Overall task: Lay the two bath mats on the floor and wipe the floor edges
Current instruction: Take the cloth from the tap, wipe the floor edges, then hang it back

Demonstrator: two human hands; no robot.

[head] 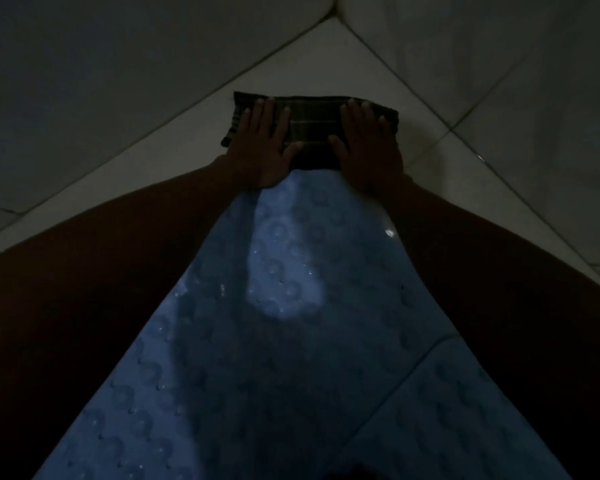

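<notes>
A blue bath mat [278, 306] with a raised round pattern lies flat on the floor between my forearms. A second blue mat [451, 420] lies edge to edge with it at the lower right. Beyond the first mat's far end a dark plaid cloth [312, 129] is folded on the white floor tiles. My left hand [262, 143] presses flat on the cloth's left part, fingers straight and spread. My right hand [366, 140] presses flat on its right part in the same way. The scene is dim.
White tiled walls [101, 81] meet in a corner [336, 12] straight ahead, just past the cloth. A narrow strip of white floor [174, 133] runs along each wall beside the mats. A small bright speck [390, 233] lies on the mat near my right forearm.
</notes>
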